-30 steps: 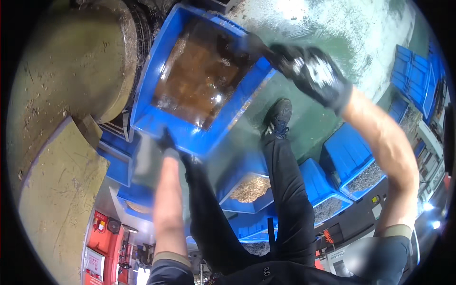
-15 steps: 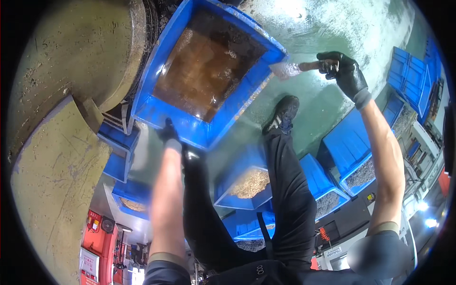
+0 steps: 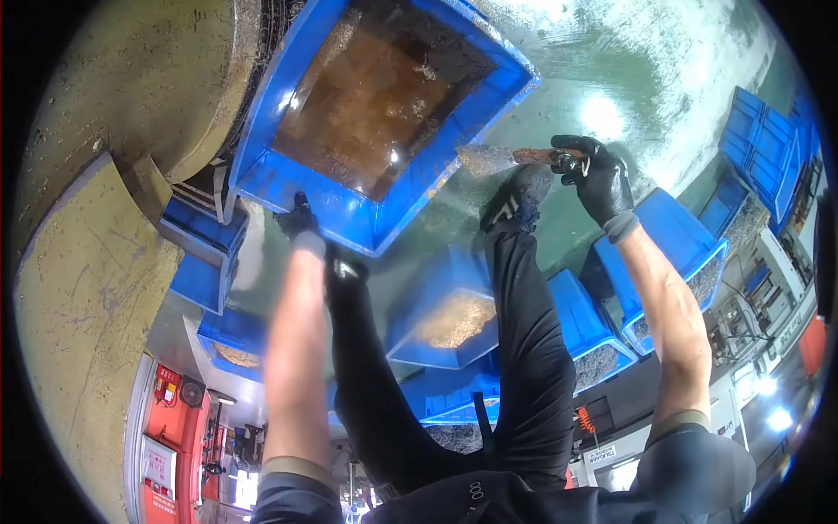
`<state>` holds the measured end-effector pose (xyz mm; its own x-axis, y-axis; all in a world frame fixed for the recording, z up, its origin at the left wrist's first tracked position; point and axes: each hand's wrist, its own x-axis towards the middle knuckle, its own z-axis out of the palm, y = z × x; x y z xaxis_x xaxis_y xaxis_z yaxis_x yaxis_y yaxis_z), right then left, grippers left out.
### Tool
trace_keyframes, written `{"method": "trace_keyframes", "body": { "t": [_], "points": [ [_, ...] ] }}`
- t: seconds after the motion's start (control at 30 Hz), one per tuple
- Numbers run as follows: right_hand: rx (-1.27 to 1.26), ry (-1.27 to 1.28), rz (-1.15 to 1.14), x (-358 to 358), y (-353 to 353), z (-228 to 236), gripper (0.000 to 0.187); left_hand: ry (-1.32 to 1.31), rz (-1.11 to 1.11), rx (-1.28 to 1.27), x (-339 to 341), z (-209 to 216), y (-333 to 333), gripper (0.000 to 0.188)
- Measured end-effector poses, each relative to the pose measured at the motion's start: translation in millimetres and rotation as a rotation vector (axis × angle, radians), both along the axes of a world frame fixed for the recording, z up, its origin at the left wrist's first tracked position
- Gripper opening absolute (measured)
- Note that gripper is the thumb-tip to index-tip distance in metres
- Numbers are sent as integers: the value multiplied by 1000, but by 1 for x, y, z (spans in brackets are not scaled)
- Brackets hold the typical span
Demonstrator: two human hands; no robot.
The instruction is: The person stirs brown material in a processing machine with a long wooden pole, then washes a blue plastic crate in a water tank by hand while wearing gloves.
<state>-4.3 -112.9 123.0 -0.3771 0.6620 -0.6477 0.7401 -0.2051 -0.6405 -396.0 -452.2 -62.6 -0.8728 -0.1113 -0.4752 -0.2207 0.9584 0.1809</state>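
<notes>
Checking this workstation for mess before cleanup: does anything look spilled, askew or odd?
Yes. The big blue bin is held tilted by the left hand, its inside coated in brown residue. The right hand holds a grimy scraper. The green floor looks wet.

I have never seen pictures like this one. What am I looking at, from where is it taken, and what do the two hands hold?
There is no machine here. A person wears a wide fisheye camera on the head, looking down, so straight edges bend and you see the person's own arms and dark trousers.

The left hand, in a black glove, grips the rim of a big blue bin with brownish, wet-looking contents. The right hand, also gloved, holds a small scoop-like tool by its handle, beside the bin.

Below lies a green floor. On it stand more blue bins, some holding greyish or yellowish scrap.
</notes>
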Motion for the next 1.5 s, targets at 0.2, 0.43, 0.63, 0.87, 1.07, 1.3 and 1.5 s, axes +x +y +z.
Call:
{"method": "trace_keyframes", "body": {
  "t": [0.2, 0.43, 0.63, 0.87, 1.07, 1.3, 1.5],
  "points": [
    [-79, 57, -25, -8, -22, -4, 23, -82, -29, 151, 8, -8, -7, 85],
    [47, 1, 319, -66, -52, -6, 25, -109, -36, 221, 7, 13, 2, 78],
    [172, 196, 198, -1, -25, -62, 26, -181, -44, 280, 36, 13, 33, 71],
    [-82, 55, 520, -126, -116, -2, 32, -389, 380, 808, 27, 46, -7, 46],
    [-110, -106, 802, -148, -178, -10, 22, -387, 526, 1035, 106, 143, 27, 47],
    [124, 0, 772, -130, -156, -11, 27, -250, 340, 840, 114, 163, -17, 47],
    [-63, 72, 967, -149, -165, 17, 24, -240, 298, 944, 129, 178, -29, 54]
  ]
}}
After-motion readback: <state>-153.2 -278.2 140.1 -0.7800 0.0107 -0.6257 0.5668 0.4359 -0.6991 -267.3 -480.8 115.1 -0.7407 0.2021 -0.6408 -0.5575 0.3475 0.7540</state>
